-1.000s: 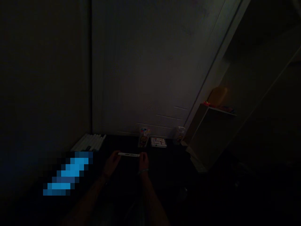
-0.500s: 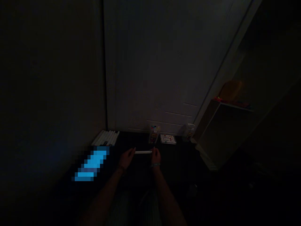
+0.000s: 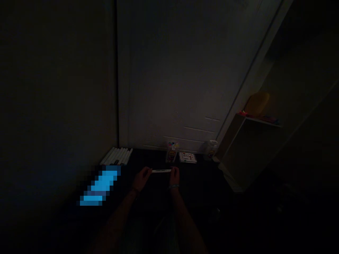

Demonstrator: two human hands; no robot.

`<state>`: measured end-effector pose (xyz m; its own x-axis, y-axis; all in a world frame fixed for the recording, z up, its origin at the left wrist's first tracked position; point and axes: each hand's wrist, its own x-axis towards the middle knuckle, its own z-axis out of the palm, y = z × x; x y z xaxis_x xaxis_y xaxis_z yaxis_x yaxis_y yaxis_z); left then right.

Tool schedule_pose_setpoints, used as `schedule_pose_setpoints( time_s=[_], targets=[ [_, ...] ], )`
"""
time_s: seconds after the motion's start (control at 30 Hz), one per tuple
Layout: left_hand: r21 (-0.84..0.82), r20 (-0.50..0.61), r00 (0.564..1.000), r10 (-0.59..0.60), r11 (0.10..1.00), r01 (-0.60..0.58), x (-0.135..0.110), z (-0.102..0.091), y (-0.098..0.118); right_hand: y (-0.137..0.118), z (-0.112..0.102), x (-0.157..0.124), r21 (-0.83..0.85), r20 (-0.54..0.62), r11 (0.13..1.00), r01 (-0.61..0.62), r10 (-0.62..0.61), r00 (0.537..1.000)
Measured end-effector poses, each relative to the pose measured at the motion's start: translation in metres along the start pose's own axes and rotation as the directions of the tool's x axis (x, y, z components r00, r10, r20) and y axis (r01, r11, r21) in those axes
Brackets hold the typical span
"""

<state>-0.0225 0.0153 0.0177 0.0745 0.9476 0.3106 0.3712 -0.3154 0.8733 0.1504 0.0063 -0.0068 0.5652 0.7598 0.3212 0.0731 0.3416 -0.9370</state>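
Observation:
In the dim head view, a slim white marker (image 3: 161, 171) is stretched level between my two hands, with dark print along its middle. My left hand (image 3: 143, 176) pinches its left end. At the right end, my right hand (image 3: 174, 176) has its fingers closed on the marker; a band circles that wrist. Several similar white markers (image 3: 118, 156) lie side by side at the back left of the dark table (image 3: 201, 183). Behind my hands stands a clear pack (image 3: 172, 152) with colourful tips, beside a flat white set of pens (image 3: 188, 157).
A bright, pixelated blue screen (image 3: 102, 183) lies left of my left arm. A whitish container (image 3: 211, 150) stands at the back right, near a shelf unit (image 3: 235, 148) carrying an orange-yellow object (image 3: 256, 103). A pale wall panel (image 3: 172, 88) rises behind the table.
The marker has turned about its length, so dark print now faces me. Both hands keep their grip in almost the same place. The view has shifted slightly.

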Motion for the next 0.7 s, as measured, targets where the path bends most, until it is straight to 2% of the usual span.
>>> schedule_pose_setpoints(
  time_s=[0.13,0.5,0.7],
  targets=[
    [-0.011,0.008,1.0,0.007,1.0,-0.007,0.001,0.0,-0.003,0.004,0.0,0.001,-0.025,-0.014,1.0,0.0,-0.001,1.0],
    [0.008,-0.014,1.0,0.012,1.0,-0.012,0.005,0.001,-0.013,-0.001,-0.001,-0.002,-0.153,0.055,0.987,0.056,-0.048,0.997],
    [-0.001,0.009,1.0,-0.007,1.0,0.007,0.006,0.0,-0.012,0.002,-0.001,-0.001,-0.169,0.013,0.984,0.048,-0.047,0.999]
  ],
)
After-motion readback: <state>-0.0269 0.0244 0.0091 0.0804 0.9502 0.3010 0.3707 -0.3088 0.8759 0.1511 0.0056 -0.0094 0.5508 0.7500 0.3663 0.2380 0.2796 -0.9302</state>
